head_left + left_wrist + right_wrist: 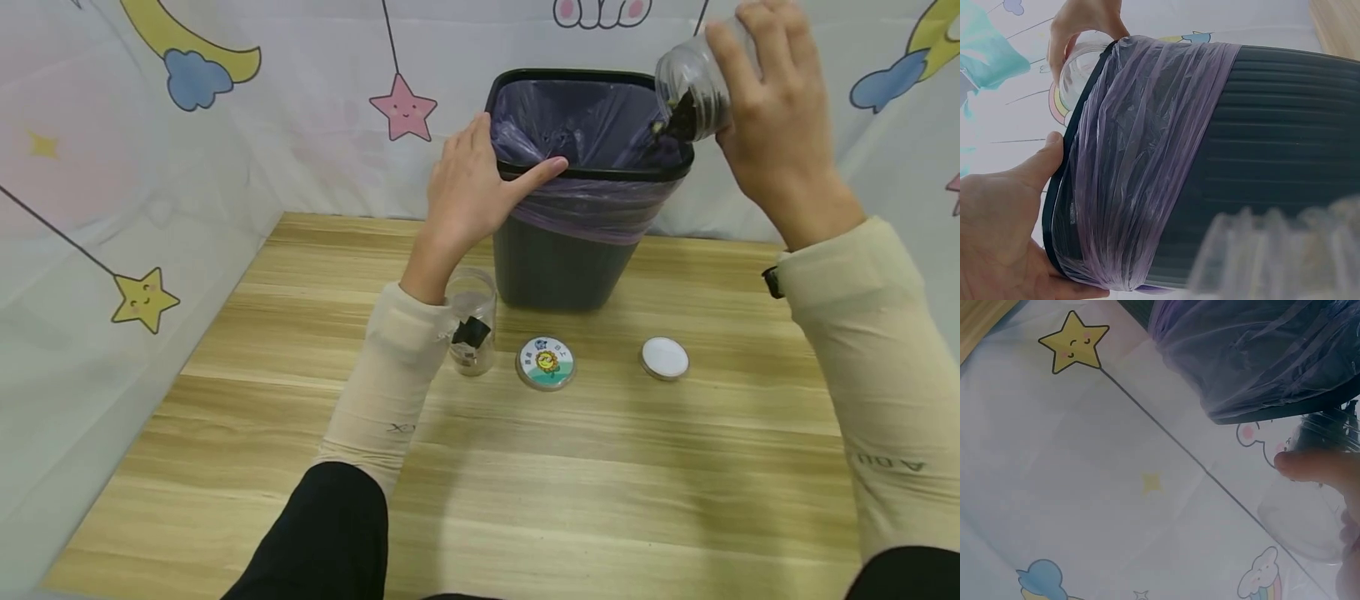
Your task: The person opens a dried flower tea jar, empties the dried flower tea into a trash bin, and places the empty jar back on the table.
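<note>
In the head view, my left hand [468, 179] holds the left front corner of a dark trash bin [566, 267], its thumb over the front rim. A purple bag [1129, 156] lines the bin and folds over its rim. Above the bin's right edge, my right hand [783, 117] grips a clear plastic jar [693, 75], tipped with its mouth down to the left. Dark pieces [681, 121] lie at the jar's mouth. The right wrist view shows the thumb [1310, 465] across the jar's side.
Beside my left forearm stands another clear jar [474, 362] with a black piece [471, 332] in it. A lid with a flower picture [547, 362] and a small white lid [664, 357] lie on the wooden table [600, 475]. A printed cloth [322, 125] hangs behind.
</note>
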Demonstrator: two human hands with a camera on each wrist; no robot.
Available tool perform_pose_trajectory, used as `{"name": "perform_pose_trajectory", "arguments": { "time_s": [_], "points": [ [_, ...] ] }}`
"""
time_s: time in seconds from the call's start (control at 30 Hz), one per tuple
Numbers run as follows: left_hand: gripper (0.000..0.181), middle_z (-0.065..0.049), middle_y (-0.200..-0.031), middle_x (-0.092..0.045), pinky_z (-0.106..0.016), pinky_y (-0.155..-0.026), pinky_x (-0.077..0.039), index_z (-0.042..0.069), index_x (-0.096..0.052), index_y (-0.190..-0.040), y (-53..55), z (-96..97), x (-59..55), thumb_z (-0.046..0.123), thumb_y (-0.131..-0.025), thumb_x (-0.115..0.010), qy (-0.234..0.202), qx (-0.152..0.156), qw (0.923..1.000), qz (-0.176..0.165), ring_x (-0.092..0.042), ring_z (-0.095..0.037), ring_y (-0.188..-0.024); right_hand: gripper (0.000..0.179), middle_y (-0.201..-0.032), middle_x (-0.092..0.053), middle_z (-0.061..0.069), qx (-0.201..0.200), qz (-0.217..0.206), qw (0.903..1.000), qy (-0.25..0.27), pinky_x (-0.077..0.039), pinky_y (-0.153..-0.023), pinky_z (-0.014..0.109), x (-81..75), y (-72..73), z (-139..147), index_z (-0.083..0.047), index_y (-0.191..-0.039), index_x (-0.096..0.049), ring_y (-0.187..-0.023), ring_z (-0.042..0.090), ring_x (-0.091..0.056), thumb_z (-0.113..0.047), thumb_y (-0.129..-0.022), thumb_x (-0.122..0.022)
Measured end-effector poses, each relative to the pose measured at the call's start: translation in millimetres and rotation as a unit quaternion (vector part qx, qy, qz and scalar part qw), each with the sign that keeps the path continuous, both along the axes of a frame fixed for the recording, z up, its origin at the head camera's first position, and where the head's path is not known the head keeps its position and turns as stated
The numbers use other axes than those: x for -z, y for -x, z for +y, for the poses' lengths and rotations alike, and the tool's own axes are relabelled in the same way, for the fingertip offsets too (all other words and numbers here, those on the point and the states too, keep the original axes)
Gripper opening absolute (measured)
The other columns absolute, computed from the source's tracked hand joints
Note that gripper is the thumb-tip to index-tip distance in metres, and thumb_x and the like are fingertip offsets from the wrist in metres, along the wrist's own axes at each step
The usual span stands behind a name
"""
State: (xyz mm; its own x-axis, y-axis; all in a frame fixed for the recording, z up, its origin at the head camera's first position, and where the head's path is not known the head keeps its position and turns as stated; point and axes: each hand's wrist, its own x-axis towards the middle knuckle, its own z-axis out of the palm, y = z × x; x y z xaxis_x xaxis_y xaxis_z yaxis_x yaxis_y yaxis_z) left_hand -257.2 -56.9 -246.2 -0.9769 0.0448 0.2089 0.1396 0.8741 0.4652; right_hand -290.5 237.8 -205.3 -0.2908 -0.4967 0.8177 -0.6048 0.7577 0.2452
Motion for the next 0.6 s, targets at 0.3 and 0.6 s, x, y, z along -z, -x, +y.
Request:
{"name": "perform_pose_trajectory", "arguments": {
  "time_s": [0.3, 0.6],
  "points": [
    [0.119, -0.003, -0.166, -0.012, -0.04, -0.121, -0.015, 0.013, -0.005, -0.161, -0.5, -0.6, -0.7, 0.088, -0.078, -0.046, 0.002, -0.001, 1.0, -0.003, -0.013, -0.019, -0.151, 0.05, -0.136, -0.05, 0.027, 0.0, -0.001, 0.9999, 0.016, -0.027, -0.117, 0.043, 0.6, -0.1, -1.8, 0.0, -0.137, -0.052, -0.135, 0.039, -0.039, 0.01, -0.088, -0.057],
    [0.119, -0.003, -0.166, -0.013, -0.04, -0.121, -0.016, 0.013, -0.006, -0.161, -0.2, -0.4, -0.9, 0.088, -0.078, -0.046, 0.004, -0.002, 1.0, -0.002, -0.013, -0.019, -0.15, 0.051, -0.137, -0.05, 0.026, -0.008, 0.021, 0.9997, 0.006, -0.027, -0.117, 0.044, -1.4, -1.8, -6.7, 0.0, -0.136, -0.052, -0.136, 0.039, -0.039, 0.013, -0.087, -0.057]
  ]
}}
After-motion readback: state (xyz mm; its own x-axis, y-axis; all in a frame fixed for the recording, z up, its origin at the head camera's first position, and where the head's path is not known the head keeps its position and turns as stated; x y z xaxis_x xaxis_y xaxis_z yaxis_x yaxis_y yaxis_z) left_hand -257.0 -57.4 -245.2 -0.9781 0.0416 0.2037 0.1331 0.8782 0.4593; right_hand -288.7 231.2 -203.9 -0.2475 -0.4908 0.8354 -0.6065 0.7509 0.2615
